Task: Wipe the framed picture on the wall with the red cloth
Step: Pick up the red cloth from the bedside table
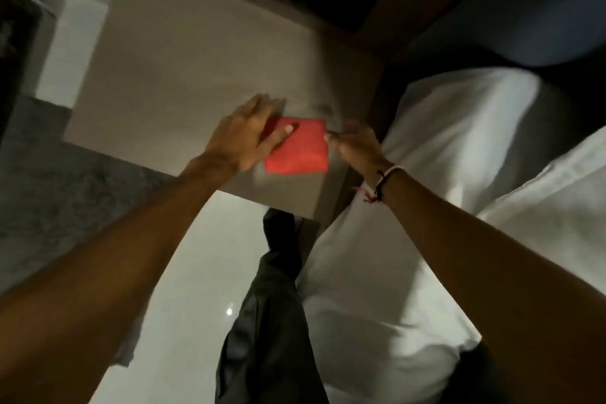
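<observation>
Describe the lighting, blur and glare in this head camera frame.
Head view: dim overall; the right hand at the edge of the red cloth is motion-blurred, the left hand sharper; a small glare spot on the glossy floor; the white pillow is brightest; wide-angle lens bends the nightstand edges.

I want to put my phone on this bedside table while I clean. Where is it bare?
The tabletop is bare across its far and left parts, from the red cloth back toward the wall. It is crowded at the near right corner, where the left hand presses the cloth and the right hand pinches its edge beside the pillow.
</observation>
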`<state>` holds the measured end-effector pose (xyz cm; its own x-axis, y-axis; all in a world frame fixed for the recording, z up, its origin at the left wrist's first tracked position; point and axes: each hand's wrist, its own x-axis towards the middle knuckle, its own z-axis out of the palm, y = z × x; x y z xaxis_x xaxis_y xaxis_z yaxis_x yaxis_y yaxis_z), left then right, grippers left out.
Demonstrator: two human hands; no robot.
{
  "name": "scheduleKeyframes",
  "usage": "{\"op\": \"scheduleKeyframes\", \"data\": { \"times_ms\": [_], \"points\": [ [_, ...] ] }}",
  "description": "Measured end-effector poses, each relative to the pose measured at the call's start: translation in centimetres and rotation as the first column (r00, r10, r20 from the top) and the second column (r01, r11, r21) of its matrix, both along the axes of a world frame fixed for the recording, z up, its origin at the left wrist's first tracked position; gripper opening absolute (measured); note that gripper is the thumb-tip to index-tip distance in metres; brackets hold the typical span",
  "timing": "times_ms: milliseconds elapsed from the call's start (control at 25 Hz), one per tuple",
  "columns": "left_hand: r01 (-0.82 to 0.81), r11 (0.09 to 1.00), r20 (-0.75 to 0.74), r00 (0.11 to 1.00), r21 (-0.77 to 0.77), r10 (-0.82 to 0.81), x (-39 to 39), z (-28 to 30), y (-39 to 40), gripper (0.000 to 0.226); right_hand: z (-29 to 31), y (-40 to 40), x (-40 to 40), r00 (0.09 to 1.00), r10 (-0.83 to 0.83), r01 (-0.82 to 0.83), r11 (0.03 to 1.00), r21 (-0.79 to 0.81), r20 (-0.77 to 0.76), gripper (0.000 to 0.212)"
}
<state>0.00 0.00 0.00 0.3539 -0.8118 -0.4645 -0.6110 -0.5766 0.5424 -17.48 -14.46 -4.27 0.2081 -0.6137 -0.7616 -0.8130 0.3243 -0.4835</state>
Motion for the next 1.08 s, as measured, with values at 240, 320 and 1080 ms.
{"op": "scheduleKeyframes", "data": {
  "times_ms": [240,320,1080],
  "points": [
    [0.018,0.998,-0.039,0.999,0.058,-0.016,-0.5,-4.8,-2.5,0.07,-3.1,1.6,1.0,0.98,-0.172,0.171,0.985,0.027,0.102,0.03],
    [-0.015,0.999,-0.09,0.996,0.038,0.018,-0.1,-5.3,-2.4,0.063,-2.5,2.1,1.3,0.978,-0.134,0.125,0.99,0.065,0.162,0.016],
    [-0.56,0.676,-0.648,0.745,-0.48,0.158,7.5,32.8,-11.8,0.015,38.1,-5.2,8.4,0.358,-0.467,0.344,0.871,0.351,0.808,0.05]
  ]
}}
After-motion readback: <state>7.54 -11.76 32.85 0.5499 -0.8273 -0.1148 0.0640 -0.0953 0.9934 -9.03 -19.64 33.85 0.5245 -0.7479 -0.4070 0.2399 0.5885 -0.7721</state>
